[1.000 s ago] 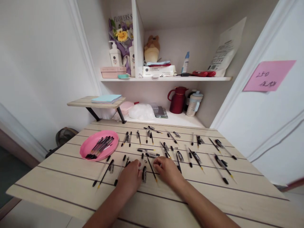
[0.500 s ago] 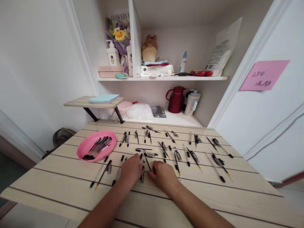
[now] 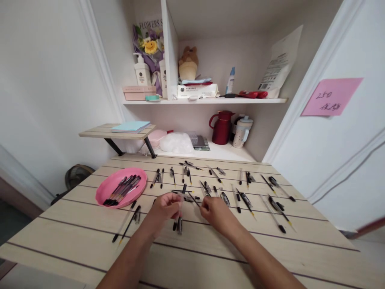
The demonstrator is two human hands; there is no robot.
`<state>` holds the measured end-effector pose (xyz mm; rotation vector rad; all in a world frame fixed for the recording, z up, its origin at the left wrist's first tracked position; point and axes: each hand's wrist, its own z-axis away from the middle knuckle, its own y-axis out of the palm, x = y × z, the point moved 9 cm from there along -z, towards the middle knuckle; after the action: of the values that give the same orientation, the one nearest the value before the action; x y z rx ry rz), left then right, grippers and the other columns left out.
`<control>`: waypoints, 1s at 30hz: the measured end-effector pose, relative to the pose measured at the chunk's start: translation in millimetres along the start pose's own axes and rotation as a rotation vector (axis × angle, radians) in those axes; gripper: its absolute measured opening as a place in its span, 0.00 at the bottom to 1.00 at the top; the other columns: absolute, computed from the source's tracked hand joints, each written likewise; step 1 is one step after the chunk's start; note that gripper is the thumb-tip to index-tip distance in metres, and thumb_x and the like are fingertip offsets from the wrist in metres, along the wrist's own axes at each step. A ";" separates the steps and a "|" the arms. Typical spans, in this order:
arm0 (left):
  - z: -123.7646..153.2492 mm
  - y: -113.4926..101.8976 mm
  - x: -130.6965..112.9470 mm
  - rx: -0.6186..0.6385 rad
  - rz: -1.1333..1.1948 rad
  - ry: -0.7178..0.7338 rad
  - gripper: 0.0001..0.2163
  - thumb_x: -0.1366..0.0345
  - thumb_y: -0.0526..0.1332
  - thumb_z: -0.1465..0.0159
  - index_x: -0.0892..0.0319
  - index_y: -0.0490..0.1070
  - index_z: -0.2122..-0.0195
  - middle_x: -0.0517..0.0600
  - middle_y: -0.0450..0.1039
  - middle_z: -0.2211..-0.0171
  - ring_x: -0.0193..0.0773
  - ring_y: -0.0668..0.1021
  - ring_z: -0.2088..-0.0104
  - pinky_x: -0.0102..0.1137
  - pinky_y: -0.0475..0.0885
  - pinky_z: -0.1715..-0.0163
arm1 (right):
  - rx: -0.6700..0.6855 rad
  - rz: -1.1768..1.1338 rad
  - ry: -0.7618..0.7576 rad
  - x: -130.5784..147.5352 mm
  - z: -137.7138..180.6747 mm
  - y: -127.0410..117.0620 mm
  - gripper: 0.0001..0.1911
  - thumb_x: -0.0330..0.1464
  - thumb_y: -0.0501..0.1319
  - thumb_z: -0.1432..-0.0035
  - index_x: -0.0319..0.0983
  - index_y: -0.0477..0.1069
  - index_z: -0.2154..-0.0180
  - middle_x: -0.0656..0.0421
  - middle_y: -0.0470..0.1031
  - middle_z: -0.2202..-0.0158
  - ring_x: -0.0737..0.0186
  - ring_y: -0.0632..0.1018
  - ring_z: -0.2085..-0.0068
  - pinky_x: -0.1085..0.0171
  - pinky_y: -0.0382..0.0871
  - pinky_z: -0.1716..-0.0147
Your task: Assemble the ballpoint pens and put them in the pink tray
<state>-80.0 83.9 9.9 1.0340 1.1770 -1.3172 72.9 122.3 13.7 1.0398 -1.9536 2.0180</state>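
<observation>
On the left of the tabletop, a pink tray holds black pens. Next, the left hand has its fingers closed on a clear pen barrel, tilted beside a black cap. Farther right, the right hand's fingers, curled tight, pinch a dark refill; loose pen parts lie at far right.

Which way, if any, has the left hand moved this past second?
Yes: the left hand has shifted up in the picture, closer to the stand.
</observation>
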 end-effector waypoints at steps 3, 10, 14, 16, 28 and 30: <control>3.8 17.0 -6.0 0.092 0.115 0.034 0.07 0.67 0.60 0.51 0.61 0.67 0.70 0.44 0.67 0.77 0.30 0.72 0.78 0.25 0.63 0.77 | -0.056 -0.453 0.040 -11.3 -6.9 -16.7 0.03 0.28 0.55 0.53 0.38 0.67 0.72 0.63 0.68 0.84 0.68 0.69 0.81 0.69 0.58 0.80; 8.5 34.8 -8.9 0.176 0.018 0.102 0.05 0.68 0.59 0.49 0.61 0.67 0.71 0.48 0.70 0.73 0.30 0.69 0.74 0.25 0.63 0.73 | -0.344 -1.367 -0.052 -12.4 -1.1 -50.9 0.09 0.35 0.60 0.51 0.39 0.65 0.67 0.59 0.72 0.71 0.71 0.70 0.76 0.70 0.61 0.79; 7.8 36.3 -9.1 0.177 -0.017 0.120 0.05 0.68 0.59 0.49 0.62 0.67 0.71 0.48 0.69 0.74 0.30 0.69 0.73 0.25 0.63 0.72 | -0.349 -1.475 -0.097 -4.8 4.0 -56.9 0.09 0.34 0.61 0.51 0.39 0.65 0.68 0.59 0.72 0.70 0.70 0.71 0.76 0.70 0.62 0.78; 7.8 37.4 -9.4 0.179 -0.030 0.120 0.05 0.67 0.60 0.50 0.62 0.67 0.72 0.47 0.68 0.75 0.30 0.68 0.73 0.25 0.62 0.73 | -0.334 -1.486 -0.111 -1.4 5.4 -57.5 0.08 0.34 0.62 0.51 0.39 0.65 0.68 0.59 0.72 0.70 0.70 0.71 0.76 0.70 0.63 0.78; 8.0 35.2 -10.1 0.140 -0.058 0.161 0.04 0.68 0.60 0.49 0.61 0.67 0.74 0.44 0.63 0.77 0.28 0.64 0.76 0.23 0.58 0.77 | -0.283 -1.475 -0.156 5.6 6.9 -55.9 0.07 0.33 0.61 0.50 0.38 0.65 0.68 0.59 0.73 0.70 0.71 0.71 0.76 0.70 0.64 0.78; 8.1 34.1 -9.5 0.132 -0.066 0.165 0.03 0.68 0.60 0.49 0.61 0.66 0.74 0.44 0.62 0.78 0.28 0.63 0.76 0.23 0.58 0.77 | -0.280 -1.444 -0.167 5.6 7.0 -56.4 0.07 0.33 0.61 0.49 0.38 0.66 0.67 0.59 0.73 0.69 0.71 0.72 0.76 0.69 0.64 0.77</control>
<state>-44.9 78.1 17.4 1.2277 1.2695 -1.3968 102.3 121.9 62.7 1.7614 -0.8350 0.8228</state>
